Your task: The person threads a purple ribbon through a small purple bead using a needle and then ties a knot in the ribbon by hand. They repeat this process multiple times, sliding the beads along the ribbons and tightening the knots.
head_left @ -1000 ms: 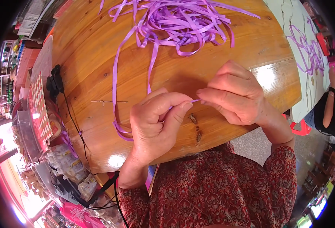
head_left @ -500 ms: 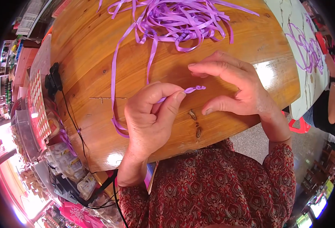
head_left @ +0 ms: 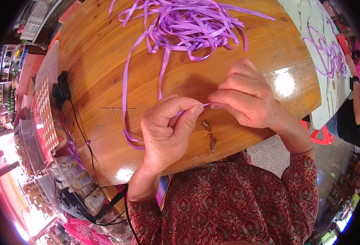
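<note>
Purple ribbon (head_left: 205,105) spans the small gap between the two hands, above the near part of a varnished wooden table (head_left: 92,73). Left hand (head_left: 165,128): thumb and forefinger are pressed together at the tips, pinching the ribbon, and the other fingers are curled behind. Right hand (head_left: 247,96): thumb and forefinger pinch the ribbon on the other side of the gap, the remaining fingers folded; the exact contact is partly hidden by the fingers. Two purple strands (head_left: 125,90) run down the table from a loose, tangled ribbon pile (head_left: 192,26) at the far side and pass behind the left hand; whether both join the pinched length cannot be told. Left of these hands, a thin twisted strip (head_left: 110,109) lies flat on the wood, one of the strands crossing its line. Near the table's left edge sit a black plastic fitting (head_left: 61,87) and its black cable (head_left: 80,132). To the right, a white marble-patterned surface (head_left: 316,24) bears further purple loops (head_left: 325,53), with a co-worker's forearm (head_left: 358,106) beside it and a red stool (head_left: 322,136) below.
</note>
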`<state>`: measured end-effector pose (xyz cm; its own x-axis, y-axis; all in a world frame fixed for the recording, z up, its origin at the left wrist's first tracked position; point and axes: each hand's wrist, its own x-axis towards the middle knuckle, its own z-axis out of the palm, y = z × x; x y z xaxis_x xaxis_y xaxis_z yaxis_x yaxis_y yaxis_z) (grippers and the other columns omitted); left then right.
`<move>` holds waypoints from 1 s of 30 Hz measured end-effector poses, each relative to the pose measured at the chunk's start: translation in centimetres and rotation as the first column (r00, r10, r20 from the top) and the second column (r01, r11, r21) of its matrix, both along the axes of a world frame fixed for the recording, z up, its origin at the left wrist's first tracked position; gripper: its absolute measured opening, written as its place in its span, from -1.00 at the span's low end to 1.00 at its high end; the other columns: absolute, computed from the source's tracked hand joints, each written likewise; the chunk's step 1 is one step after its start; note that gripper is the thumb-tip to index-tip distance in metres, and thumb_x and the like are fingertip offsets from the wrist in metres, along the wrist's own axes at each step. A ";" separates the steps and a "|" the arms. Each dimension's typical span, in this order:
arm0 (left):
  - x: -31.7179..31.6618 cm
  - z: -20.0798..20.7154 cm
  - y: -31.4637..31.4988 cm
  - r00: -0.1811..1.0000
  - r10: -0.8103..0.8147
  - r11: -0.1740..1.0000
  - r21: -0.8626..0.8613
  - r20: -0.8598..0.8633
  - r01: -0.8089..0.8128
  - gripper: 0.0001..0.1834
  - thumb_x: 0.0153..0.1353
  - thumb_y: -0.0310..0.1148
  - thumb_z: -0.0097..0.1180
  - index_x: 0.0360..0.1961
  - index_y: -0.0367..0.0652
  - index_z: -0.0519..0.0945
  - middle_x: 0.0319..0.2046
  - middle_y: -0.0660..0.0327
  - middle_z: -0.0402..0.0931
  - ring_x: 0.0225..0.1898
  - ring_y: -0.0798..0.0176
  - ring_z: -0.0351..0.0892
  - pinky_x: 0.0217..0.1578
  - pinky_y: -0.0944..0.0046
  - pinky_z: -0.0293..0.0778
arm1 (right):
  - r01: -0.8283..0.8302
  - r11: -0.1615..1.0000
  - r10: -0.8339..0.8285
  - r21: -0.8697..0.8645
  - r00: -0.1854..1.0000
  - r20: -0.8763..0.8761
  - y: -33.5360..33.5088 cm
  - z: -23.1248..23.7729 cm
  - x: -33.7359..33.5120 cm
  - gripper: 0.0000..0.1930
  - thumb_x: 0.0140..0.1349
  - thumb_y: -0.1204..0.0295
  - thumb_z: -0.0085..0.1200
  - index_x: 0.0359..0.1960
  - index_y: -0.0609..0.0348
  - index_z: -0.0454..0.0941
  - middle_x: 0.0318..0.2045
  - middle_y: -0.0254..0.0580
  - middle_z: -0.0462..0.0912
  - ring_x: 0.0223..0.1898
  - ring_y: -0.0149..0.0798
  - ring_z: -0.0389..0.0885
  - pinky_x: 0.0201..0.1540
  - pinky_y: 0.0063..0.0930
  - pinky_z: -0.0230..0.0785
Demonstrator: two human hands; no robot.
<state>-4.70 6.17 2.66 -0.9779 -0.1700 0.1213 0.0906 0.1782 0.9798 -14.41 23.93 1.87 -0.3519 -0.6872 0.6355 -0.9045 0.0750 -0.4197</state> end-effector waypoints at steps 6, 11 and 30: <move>0.5 0.9 -0.2 0.999 -0.002 0.999 -0.042 0.036 0.003 -0.95 0.06 -0.62 0.18 -0.46 -0.27 0.58 -0.66 0.34 0.37 -0.66 0.56 0.19 -0.65 0.50 0.09 | -0.001 0.999 0.000 -0.051 1.000 -0.019 0.5 0.4 0.4 -0.79 -0.14 0.44 0.30 -0.43 0.18 0.58 -0.53 -0.35 0.47 -0.51 -0.30 0.37 -0.39 -0.39 0.17; 0.8 1.1 0.1 0.996 0.010 0.979 0.202 0.089 -0.028 -0.99 0.13 -0.56 0.15 -0.40 -0.27 0.58 -0.59 0.39 0.44 -0.62 0.60 0.20 -0.61 0.56 0.12 | -0.026 0.999 0.033 -0.037 0.983 0.182 0.4 0.6 0.6 -0.71 -0.10 0.47 0.30 -0.28 0.19 0.56 -0.40 -0.23 0.54 -0.35 -0.21 0.51 -0.20 -0.32 0.32; 2.5 5.9 -10.3 0.794 0.374 0.762 0.647 -0.479 0.031 -0.80 0.32 -0.38 -0.10 -0.24 -0.34 0.45 -0.69 0.42 -0.01 -0.64 0.51 -0.07 -0.65 0.44 -0.05 | 0.058 0.998 -0.043 0.015 0.522 0.852 5.3 3.0 -0.1 -0.83 0.18 0.49 0.08 -0.24 0.31 0.58 -0.38 -0.29 0.59 -0.37 -0.52 0.48 -0.31 -0.69 0.30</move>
<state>-2.22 -4.16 8.60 -0.7081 -0.5598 0.4303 0.6724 -0.3487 0.6529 -14.51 29.22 4.91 -0.7646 -0.6441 0.0225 -0.1101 0.0960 -0.9893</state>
